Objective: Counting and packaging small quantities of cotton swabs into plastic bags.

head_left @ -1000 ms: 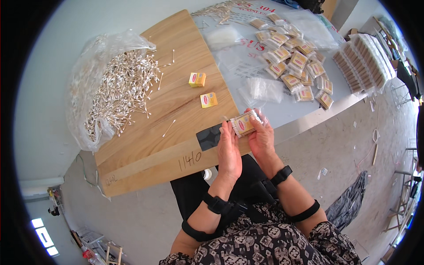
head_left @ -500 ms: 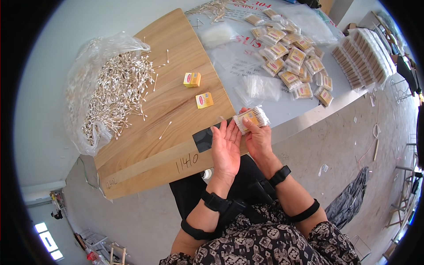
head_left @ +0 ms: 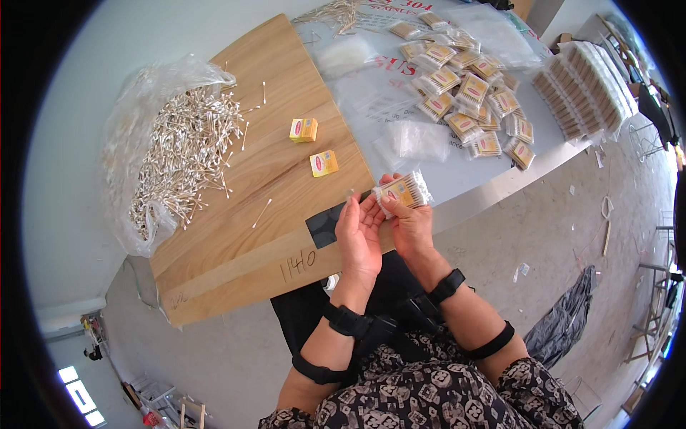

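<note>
A packet of cotton swabs [head_left: 406, 190] with a yellow label card and white tips along its edges is held above the table's front edge. My right hand [head_left: 412, 230] grips it, thumb pressed across the front and fingers behind. Beside it my left hand [head_left: 359, 239] is palm up with its fingers apart, the fingertips close against the packet's left end; whether they bear on it is hard to see. Two small stacks of yellow label cards, one nearer [head_left: 324, 164] and one farther [head_left: 303, 130], lie on the wooden board [head_left: 271, 171].
Left on the board, a clear plastic bag [head_left: 118, 171] spills loose cotton swabs [head_left: 186, 143]. A grey-covered surface on the right bears empty clear bags [head_left: 414, 141], a heap of filled swab packets [head_left: 471, 93] and a stacked block of packets [head_left: 586, 89]. A black patch [head_left: 325, 227] lies at the board's edge.
The left fingers have drawn in a little and curl more toward the packet. In the right hand the packet has turned slightly. The whole view has shifted a bit.
</note>
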{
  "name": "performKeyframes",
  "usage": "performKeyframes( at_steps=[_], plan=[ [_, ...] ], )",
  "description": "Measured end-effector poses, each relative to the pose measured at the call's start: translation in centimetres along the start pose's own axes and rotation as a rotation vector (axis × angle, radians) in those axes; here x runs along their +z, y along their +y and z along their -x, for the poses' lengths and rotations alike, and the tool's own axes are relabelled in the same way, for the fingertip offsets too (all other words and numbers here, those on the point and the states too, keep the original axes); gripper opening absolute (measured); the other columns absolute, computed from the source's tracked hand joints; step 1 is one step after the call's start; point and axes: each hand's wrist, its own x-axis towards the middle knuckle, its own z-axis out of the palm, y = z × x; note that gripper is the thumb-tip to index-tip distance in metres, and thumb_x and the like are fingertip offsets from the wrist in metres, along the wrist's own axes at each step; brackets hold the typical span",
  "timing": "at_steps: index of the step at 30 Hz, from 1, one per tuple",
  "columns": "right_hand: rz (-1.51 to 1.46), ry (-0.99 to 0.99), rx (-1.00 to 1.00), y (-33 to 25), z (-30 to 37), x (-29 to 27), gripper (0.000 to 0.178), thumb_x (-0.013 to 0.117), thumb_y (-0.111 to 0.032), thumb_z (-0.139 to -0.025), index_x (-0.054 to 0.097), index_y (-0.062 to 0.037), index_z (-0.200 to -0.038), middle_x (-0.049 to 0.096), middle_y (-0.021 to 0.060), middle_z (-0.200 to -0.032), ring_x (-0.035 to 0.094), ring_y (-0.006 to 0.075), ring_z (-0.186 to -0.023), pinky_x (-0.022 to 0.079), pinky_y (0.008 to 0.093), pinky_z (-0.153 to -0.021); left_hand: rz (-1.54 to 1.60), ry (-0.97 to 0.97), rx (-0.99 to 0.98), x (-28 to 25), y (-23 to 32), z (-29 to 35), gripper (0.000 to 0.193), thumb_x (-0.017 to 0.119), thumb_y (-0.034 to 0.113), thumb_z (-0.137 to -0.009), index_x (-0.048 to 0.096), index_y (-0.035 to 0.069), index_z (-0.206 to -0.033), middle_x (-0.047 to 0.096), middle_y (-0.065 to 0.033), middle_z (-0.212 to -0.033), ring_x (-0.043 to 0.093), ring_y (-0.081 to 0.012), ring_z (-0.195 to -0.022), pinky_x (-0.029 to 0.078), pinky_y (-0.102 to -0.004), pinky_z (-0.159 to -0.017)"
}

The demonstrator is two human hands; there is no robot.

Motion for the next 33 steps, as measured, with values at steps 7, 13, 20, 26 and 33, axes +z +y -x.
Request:
performKeyframes(
  at_steps=[7, 13, 20, 26, 33],
  plan=[
    [-0.283, 0.007, 0.106, -1.0, -1.5, -0.9, 0.051, 0.064, 0.003, -0.084, 0.045, 0.0023, -0.131, 0.062, 0.0158, -0.119, 0.059, 0.0262, -0.113, 0.046, 0.0405, -0.1, -0.123, -0.039, -0.004, -0.2, 0.6, 0.3, 0.04, 0.047, 0.024, -0.101, 0.041, -0.006, -0.127, 0.056, -0.0216, -0.119, 0.056, -0.0266, -0.11, 0.045, -0.0389, -0.097],
    [-0.239, 0.022, 0.084, -0.5, -1.9, -0.8, 0.047, 0.063, 0.004, -0.085, 0.046, 0.0032, -0.129, 0.062, 0.0165, -0.119, 0.057, 0.0272, -0.116, 0.046, 0.0422, -0.1, -0.176, -0.021, -0.011, 0.3, 1.1, 1.1, 0.046, 0.046, 0.023, -0.102, 0.037, -0.009, -0.133, 0.058, -0.0229, -0.117, 0.058, -0.0253, -0.106, 0.047, -0.0367, -0.093],
    [-0.155, 0.024, 0.061, -0.4, -1.3, -0.1, 0.049, 0.064, 0.009, -0.082, 0.048, 0.0045, -0.127, 0.062, 0.0168, -0.119, 0.058, 0.0265, -0.116, 0.049, 0.0393, -0.098, -0.153, -0.071, -0.063, -0.5, 1.1, 0.7, 0.048, 0.048, 0.03, -0.1, 0.042, -0.004, -0.132, 0.061, -0.0188, -0.118, 0.059, -0.0235, -0.105, 0.047, -0.0331, -0.082],
    [-0.138, 0.027, 0.086, -0.2, -1.7, 0.0, 0.049, 0.063, 0.011, -0.081, 0.048, 0.0048, -0.127, 0.062, 0.0172, -0.121, 0.058, 0.0266, -0.116, 0.049, 0.0386, -0.098, -0.265, -0.113, 0.022, -0.3, 0.1, 0.4, 0.054, 0.047, 0.03, -0.099, 0.036, -0.004, -0.14, 0.059, -0.0194, -0.122, 0.058, -0.0217, -0.104, 0.046, -0.0324, -0.083],
    [-0.189, 0.031, 0.119, -0.1, -1.7, -0.4, 0.048, 0.061, 0.012, -0.083, 0.046, 0.0049, -0.128, 0.061, 0.0173, -0.122, 0.057, 0.0269, -0.117, 0.049, 0.0386, -0.098, -0.228, -0.12, 0.101, -0.2, -0.2, 0.2, 0.057, 0.044, 0.027, -0.101, 0.026, -0.003, -0.146, 0.054, -0.0236, -0.131, 0.054, -0.0277, -0.116, 0.044, -0.0389, -0.095]
  ],
)
